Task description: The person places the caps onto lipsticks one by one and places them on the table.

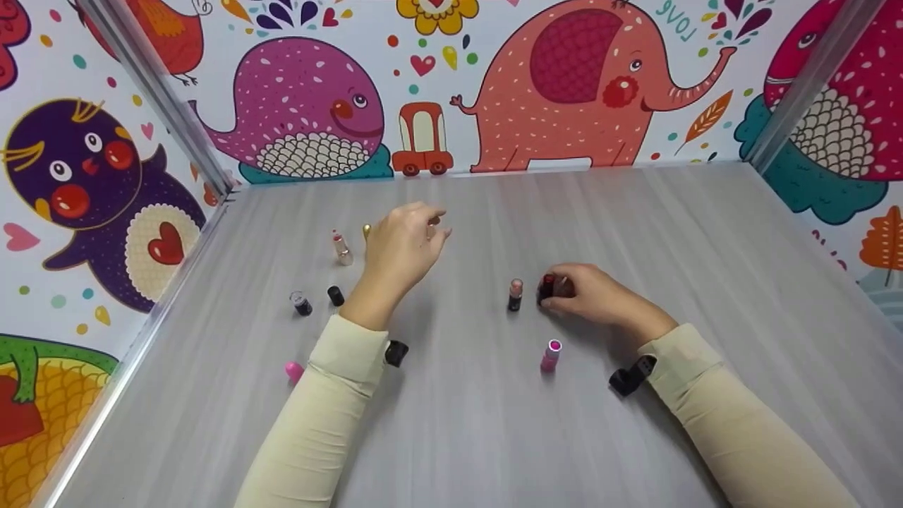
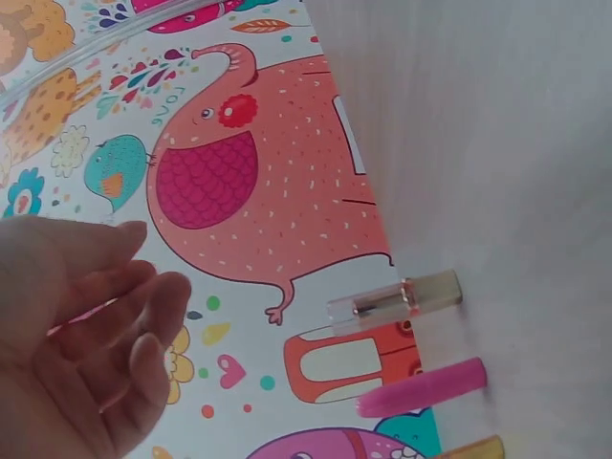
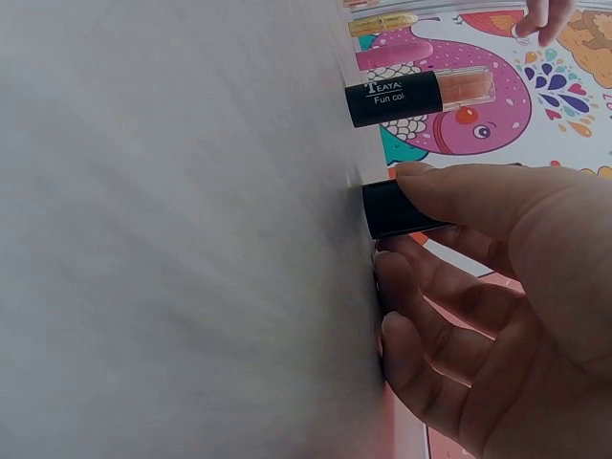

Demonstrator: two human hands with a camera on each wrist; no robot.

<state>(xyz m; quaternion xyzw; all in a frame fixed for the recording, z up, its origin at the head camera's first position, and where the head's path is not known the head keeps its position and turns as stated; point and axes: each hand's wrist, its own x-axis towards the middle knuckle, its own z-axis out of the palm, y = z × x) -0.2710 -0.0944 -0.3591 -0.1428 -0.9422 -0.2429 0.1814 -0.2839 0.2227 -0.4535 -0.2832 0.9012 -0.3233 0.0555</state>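
Note:
In the head view my right hand (image 1: 600,293) pinches a dark red lipstick (image 1: 547,288) with a black base, which stands upright on the table. Thumb and fingertips lie around that black base in the right wrist view. A peach lipstick (image 1: 516,295) with a black base stands just left of it, and a pink lipstick (image 1: 551,356) stands closer to me. My left hand (image 1: 403,243) hovers above the table with loosely bent fingers and holds nothing. Beyond it in the left wrist view stand a clear-capped lipstick (image 2: 435,294) and a pink tube (image 2: 435,387).
On the left side stand a lipstick (image 1: 341,248), a small black cylinder (image 1: 336,295), a clear-topped dark piece (image 1: 301,303) and a pink piece (image 1: 294,371), partly behind the left sleeve. A gold-coloured tip (image 1: 366,231) shows beside the left hand. Cartoon-printed walls border the grey table (image 1: 458,437).

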